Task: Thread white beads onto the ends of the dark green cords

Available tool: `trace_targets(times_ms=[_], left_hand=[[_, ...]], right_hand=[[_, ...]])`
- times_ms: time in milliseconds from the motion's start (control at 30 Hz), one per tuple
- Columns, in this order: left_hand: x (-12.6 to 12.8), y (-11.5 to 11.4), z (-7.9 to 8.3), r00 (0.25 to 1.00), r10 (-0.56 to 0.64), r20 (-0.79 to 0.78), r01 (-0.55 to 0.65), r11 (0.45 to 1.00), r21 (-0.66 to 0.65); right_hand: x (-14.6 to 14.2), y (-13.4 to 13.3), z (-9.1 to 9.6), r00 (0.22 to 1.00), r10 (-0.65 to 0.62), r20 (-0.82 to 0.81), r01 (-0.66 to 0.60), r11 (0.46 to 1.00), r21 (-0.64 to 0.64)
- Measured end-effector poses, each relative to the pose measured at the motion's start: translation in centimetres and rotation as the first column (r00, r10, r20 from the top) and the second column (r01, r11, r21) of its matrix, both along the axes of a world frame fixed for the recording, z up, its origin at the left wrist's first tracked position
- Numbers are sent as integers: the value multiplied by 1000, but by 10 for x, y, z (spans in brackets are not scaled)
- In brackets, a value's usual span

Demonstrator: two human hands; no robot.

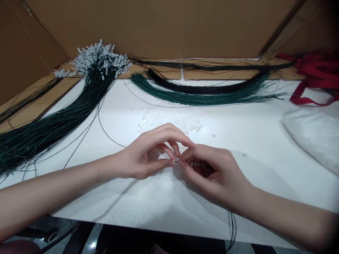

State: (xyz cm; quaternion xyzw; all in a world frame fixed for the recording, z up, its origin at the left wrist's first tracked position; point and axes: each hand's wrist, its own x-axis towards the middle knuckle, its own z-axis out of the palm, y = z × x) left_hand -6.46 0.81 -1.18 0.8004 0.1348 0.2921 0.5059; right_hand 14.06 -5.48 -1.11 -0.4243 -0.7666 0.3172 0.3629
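Observation:
My left hand [148, 153] and my right hand [212, 169] meet at the middle of the white table [265, 158], fingertips pinched together. Between them is a thin dark cord [192, 163] with several small white beads threaded on it, lying in my right fingers. My left thumb and forefinger pinch at the cord's end, where a tiny white bead may sit. The cord's loose ends hang off the table's front edge below my right wrist [232, 225]. A scatter of loose white beads [174, 120] lies just beyond my hands.
A large bundle of dark green cords with white bead tips [97, 60] fans out at the left. More green and black cords [201, 93] lie across the back. Red ribbon [315, 77] and a clear plastic bag [315, 134] sit at the right. Cardboard walls surround the table.

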Motion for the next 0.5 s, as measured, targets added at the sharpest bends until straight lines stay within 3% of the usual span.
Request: trace_targets(times_ms=[500], left_hand=[[0,0,-2,1000,14,-15,-14,1000,3]], right_hand=[[1,-1,1,1000,-2,-8,2,1000,-27]])
